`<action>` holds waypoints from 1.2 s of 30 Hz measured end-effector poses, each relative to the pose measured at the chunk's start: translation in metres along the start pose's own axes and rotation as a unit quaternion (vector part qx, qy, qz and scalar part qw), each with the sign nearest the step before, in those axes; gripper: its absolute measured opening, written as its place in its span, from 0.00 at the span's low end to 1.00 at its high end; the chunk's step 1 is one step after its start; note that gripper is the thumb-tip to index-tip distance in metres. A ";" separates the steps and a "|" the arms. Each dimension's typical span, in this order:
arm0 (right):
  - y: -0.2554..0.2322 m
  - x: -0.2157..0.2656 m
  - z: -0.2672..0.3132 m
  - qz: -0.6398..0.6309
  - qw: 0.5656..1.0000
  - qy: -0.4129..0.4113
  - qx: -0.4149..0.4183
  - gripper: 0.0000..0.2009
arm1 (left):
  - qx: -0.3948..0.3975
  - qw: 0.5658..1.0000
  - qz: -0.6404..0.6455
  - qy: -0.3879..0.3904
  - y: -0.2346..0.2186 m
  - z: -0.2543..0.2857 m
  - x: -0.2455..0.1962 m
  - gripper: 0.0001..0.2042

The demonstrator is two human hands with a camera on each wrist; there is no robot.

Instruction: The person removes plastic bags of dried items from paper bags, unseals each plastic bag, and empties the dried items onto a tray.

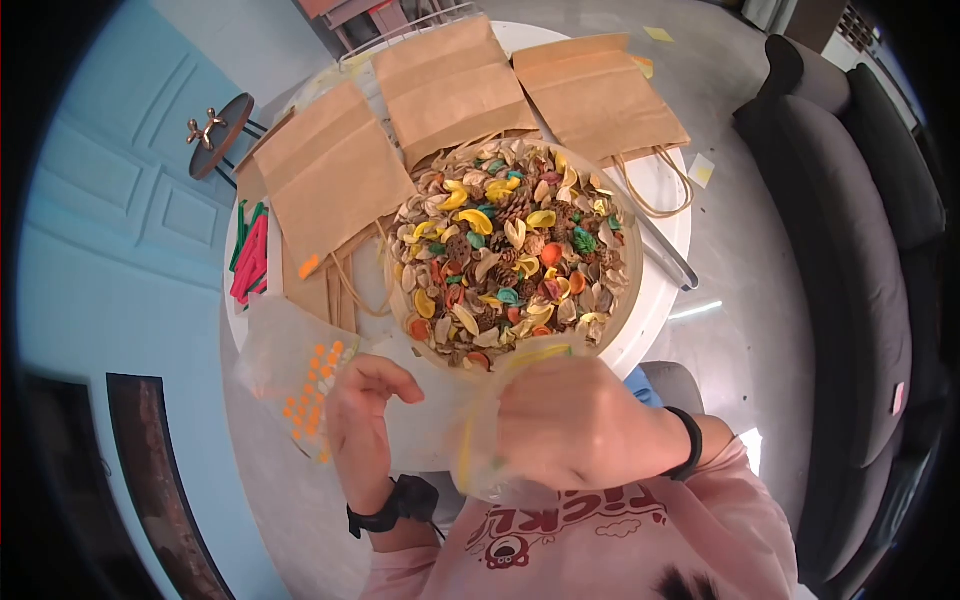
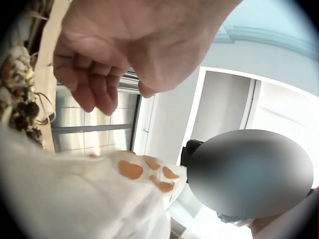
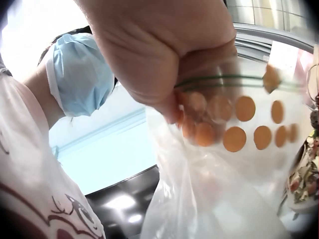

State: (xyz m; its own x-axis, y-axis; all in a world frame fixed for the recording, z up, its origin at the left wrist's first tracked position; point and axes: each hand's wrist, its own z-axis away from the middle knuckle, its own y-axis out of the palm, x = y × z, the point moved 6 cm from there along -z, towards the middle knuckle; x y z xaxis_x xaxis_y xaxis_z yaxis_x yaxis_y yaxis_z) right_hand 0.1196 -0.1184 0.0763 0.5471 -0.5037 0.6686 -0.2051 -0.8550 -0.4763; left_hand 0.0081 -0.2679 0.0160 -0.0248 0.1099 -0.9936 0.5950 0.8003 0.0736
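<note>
My right hand [image 1: 580, 425] pinches a clear zip bag [image 3: 219, 189] near its green seal line, with part of the fingers showing through the film. Orange round dots cover the bag's upper part in the right wrist view. My left hand [image 1: 365, 420] is raised beside it with fingers loosely bent, and nothing shows between thumb and fingers in the left wrist view. Clear plastic with orange dots [image 1: 312, 385] lies just left of that hand. Beyond both hands stands a wide round bowl [image 1: 632, 285] full of potpourri [image 1: 510, 250]: dried petals, pine cones, and yellow, orange and green pieces.
Several brown paper bags [image 1: 445, 85] with twisted handles lie around the bowl's far side on the round white table [image 1: 665, 310]. Pink and green strips [image 1: 252, 255] sit at the left edge. Dark tongs [image 1: 668, 255] lie right of the bowl. A grey sofa [image 1: 840, 300] stands at right.
</note>
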 end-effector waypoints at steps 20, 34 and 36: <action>-0.015 -0.072 -0.019 -0.324 0.867 0.271 -0.265 0.13 | -0.007 0.984 -0.179 -0.008 -0.001 0.022 0.032 0.56; -0.024 -0.119 -0.004 -0.346 0.865 0.300 -0.205 0.16 | 0.012 0.994 -0.108 -0.010 -0.032 0.020 0.022 0.23; -0.019 -0.125 -0.003 -0.357 0.856 0.309 -0.213 0.15 | -0.005 0.997 -0.074 -0.011 -0.026 0.015 0.016 0.22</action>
State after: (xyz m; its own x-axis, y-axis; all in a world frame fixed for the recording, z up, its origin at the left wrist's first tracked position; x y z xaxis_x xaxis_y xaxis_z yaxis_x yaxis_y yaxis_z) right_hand 0.0529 -0.0392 0.0032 0.1504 0.3089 0.9391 -0.3462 -0.8733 0.3427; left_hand 0.0041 -0.2953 -0.0029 -0.0938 -0.0220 -0.9953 0.5783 0.8126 -0.0725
